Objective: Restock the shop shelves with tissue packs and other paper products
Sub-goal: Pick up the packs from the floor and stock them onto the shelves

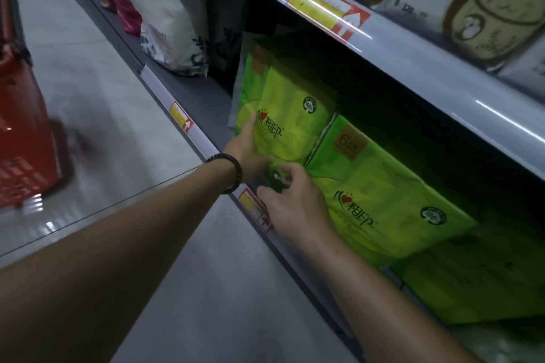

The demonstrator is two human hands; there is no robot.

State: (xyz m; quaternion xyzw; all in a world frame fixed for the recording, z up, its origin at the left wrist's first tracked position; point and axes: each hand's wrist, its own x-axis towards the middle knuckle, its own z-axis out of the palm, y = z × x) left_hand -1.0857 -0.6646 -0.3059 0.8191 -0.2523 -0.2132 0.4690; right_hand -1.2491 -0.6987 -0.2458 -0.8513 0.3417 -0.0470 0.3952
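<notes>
At the centre of the frame, an upright bright green plastic-wrapped tissue pack (290,124) stands on the grey metal lower shelf (203,103), just left of a second green tissue pack (380,200) that leans beside it. The left hand (247,153), with a dark beaded bracelet (228,171) at the wrist, lies flat against the upright pack's left face, fingers extended. The right hand (292,203) curls its fingers on that pack's lower front edge. A red plastic shopping basket (23,115) sits on the floor at the left edge.
</notes>
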